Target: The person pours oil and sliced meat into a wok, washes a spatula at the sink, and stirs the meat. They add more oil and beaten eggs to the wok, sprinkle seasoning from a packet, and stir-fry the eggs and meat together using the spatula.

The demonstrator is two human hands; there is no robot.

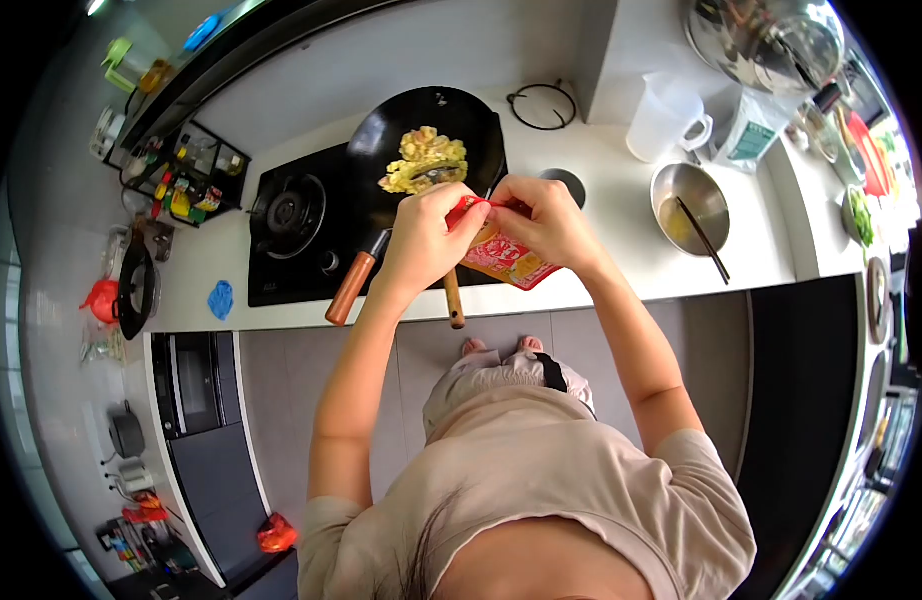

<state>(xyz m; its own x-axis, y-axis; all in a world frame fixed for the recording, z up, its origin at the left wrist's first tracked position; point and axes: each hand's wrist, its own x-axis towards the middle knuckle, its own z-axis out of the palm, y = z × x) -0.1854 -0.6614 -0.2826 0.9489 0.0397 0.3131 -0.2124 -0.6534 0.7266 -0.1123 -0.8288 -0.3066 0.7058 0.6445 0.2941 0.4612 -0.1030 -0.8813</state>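
My left hand [428, 240] and my right hand [547, 220] meet at the top of a red and yellow packet [508, 256], fingers pinched on its upper edge. The packet hangs over the front of the counter. Just behind my hands a black wok [381, 135] sits on the hob, holding yellow cooked pieces [426, 152]. A spatula lies in the wok with its head on the food; its wooden handle [453, 298] sticks out under my hands. The wok's brown handle [351, 288] points to the front left, beside my left wrist.
A steel bowl [690, 209] with chopsticks [703, 240] stands right, near a clear jug [666, 118] and a round trivet [542, 107]. Left are a bare burner [291, 215], a bottle rack [196, 172] and a crumpled blue item [220, 299].
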